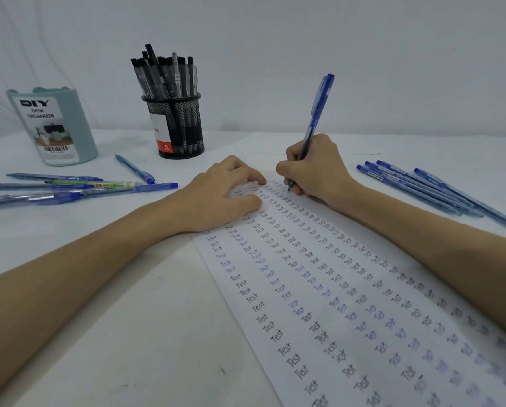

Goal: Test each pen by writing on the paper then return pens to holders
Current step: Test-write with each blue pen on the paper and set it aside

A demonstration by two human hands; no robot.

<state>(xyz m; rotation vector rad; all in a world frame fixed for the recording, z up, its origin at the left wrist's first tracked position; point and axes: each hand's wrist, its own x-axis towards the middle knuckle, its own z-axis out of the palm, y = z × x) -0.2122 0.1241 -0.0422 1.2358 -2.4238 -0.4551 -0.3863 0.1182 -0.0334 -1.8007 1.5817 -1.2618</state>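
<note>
A long white paper (319, 289) filled with rows of the word "Test" runs from the middle of the table to the bottom right. My right hand (313, 168) grips a blue pen (316, 113), its tip touching the far end of the paper. My left hand (222, 192) lies flat on the paper's far left corner, fingers spread, holding nothing. A black mesh holder (176, 127) full of black pens stands behind. A pale blue desk organizer (54, 127) stands at the far left; its inside is hidden.
Several blue pens and one green pen (78, 186) lie loose on the table at the left. Another row of several blue pens (434, 186) lies at the right. The table top (113, 318) is white, and a white wall rises behind.
</note>
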